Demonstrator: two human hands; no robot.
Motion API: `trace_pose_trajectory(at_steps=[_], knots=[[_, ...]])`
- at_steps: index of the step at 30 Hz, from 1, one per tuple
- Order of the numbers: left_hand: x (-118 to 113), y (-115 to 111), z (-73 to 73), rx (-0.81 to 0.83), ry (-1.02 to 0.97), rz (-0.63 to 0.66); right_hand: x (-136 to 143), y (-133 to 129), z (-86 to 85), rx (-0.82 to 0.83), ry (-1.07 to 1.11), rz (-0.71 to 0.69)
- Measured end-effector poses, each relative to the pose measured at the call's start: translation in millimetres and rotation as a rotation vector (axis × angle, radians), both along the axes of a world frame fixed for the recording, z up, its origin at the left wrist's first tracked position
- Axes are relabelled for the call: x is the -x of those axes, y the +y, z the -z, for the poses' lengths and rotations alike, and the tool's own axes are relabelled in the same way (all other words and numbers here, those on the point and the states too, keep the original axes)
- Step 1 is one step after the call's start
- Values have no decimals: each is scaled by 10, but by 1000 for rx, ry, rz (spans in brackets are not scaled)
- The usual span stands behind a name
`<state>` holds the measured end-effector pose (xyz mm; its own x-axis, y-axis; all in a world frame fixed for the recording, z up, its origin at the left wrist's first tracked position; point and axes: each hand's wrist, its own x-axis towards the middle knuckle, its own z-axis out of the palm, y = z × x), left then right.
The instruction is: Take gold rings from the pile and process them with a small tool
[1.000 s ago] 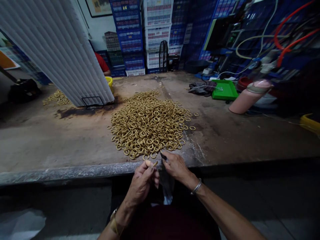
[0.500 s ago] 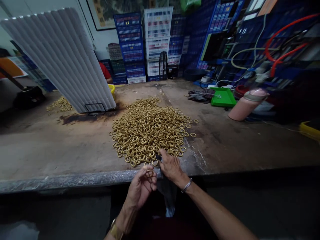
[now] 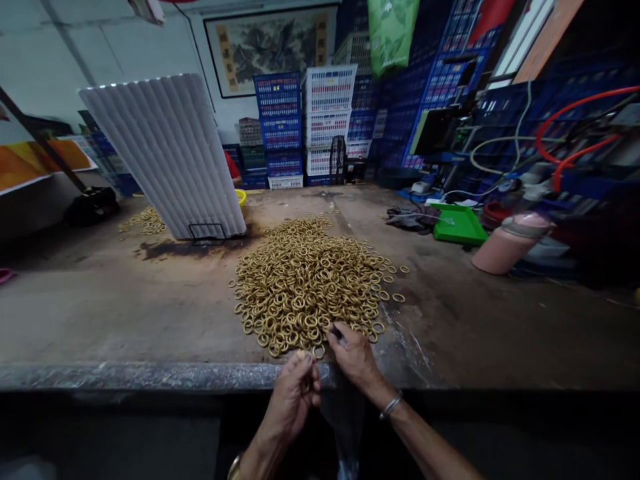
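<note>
A wide heap of brass-coloured rings (image 3: pixel 310 280) lies on the worktable in front of me. My left hand (image 3: pixel 294 393) is at the table's front edge, thumb and fingertips pinched together on a ring that the fingers mostly hide. Just beyond those fingertips, a loose ring (image 3: pixel 319 352) lies at the near side of the heap. My right hand (image 3: pixel 357 357) is closed round a small dark tool (image 3: pixel 337 332), its exact kind hidden by the fingers, and touches the heap's near right edge.
A ribbed pale panel (image 3: pixel 170 160) leans in a black wire stand at left, with more rings (image 3: pixel 145 221) behind it. To the right are a green tray (image 3: pixel 459 225), a dark cloth (image 3: pixel 410 219) and a pink bottle (image 3: pixel 513 243). Stacked crates (image 3: pixel 327 120) stand at the back.
My view has tilted up, so everything sits lower in the picture. The ring seen in my left fingers is now mostly covered by them. My right hand still holds the dark tool by the heap.
</note>
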<state>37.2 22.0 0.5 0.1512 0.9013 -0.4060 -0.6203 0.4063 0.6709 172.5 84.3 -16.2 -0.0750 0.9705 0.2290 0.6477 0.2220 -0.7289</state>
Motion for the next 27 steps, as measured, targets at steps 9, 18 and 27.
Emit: trace_pose_trajectory(at_steps=[9, 18, 27], knots=[[-199, 94, 52, -217, 304, -84, 119, -283, -219, 474, 878, -45], [-65, 62, 83, -488, 823, -159, 62, -322, -238, 235, 419, -77], [-61, -11, 61, -488, 736, 63, 70, -313, -258, 269, 299, -151]])
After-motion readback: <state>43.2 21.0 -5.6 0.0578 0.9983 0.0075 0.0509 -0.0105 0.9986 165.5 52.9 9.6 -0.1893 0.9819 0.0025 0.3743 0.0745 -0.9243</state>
